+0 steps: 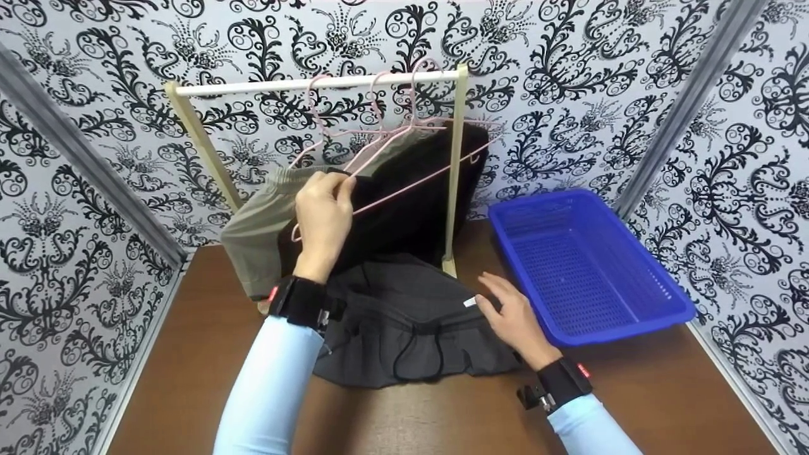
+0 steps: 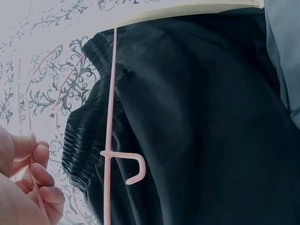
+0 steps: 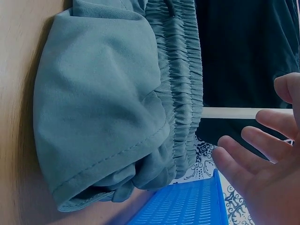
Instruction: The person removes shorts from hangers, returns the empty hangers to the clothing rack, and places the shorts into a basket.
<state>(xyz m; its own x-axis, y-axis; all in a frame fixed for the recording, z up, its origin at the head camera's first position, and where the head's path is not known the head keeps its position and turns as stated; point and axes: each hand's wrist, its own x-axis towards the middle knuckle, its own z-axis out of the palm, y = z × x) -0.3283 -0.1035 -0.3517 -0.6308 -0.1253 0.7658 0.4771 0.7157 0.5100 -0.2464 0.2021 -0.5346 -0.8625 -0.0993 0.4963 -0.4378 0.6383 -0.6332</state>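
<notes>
My left hand (image 1: 325,212) pinches one arm of the front pink hanger (image 2: 110,103) between thumb and fingers. The hanger's hook hangs over the rack's white rail (image 1: 265,85), and its bottom bar slants in front of a black garment (image 1: 404,221) with a gathered waistband. Below lies a pair of dark grey drawstring shorts (image 1: 404,341), waistband and looped cord toward me. My right hand (image 1: 515,319), fingers loosely extended, hovers by the right end of that waistband, near a small white tag (image 1: 469,302). In the right wrist view nothing sits between its fingers.
Olive-grey shorts (image 1: 253,234) hang at the rack's left side, behind my left hand. The rack's pale right post (image 1: 456,170) stands between the garments and a blue plastic basket (image 1: 518,253) on the brown table (image 1: 404,420). Patterned walls (image 1: 569,95) close in the back and sides.
</notes>
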